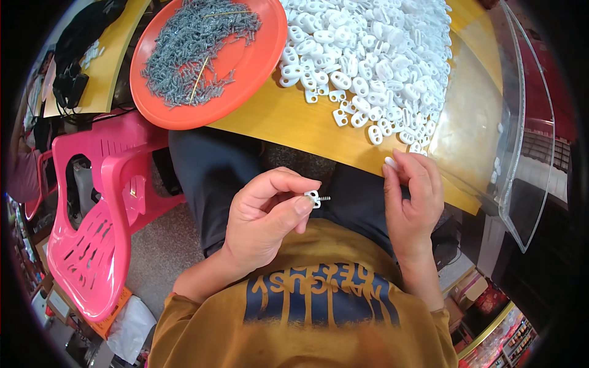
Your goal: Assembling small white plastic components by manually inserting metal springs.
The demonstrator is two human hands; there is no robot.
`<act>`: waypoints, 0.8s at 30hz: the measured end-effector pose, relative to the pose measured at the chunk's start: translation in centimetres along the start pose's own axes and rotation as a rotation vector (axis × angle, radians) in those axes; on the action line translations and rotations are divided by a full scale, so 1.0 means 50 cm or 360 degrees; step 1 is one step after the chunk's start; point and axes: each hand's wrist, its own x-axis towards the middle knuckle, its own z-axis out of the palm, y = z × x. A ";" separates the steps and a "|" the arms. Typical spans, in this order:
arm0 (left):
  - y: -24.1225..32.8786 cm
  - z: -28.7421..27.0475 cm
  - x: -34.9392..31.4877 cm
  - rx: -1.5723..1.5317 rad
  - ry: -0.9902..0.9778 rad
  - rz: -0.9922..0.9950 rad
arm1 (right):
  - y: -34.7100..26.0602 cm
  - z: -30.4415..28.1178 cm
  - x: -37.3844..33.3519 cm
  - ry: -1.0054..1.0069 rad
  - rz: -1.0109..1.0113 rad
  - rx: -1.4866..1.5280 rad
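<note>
The left hand pinches a two-holed toggle, seemingly so its spring juts clear; the right hand has fingertips closed on a white piece.

Pink slotted chair; white plastic bag near it; cardboard box, lower right

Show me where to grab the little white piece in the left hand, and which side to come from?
Probably pinch the white piece by its left end, coming from the left, as the left hand does. A thin grey coil sticks out to the right, so a grip on that side would likely get in its way.
</note>
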 end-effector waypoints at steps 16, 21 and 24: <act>0.047 0.049 0.001 0.0024 -0.0101 -0.0014 | -0.091 -0.050 0.034 -0.0548 0.1489 0.2665; 0.047 0.058 -0.002 -0.0046 -0.0104 0.0047 | -0.096 -0.037 0.029 -0.0637 0.1534 0.2723; 0.047 0.058 -0.003 -0.0046 -0.0103 0.0060 | -0.104 -0.035 0.028 -0.0599 0.1506 0.2667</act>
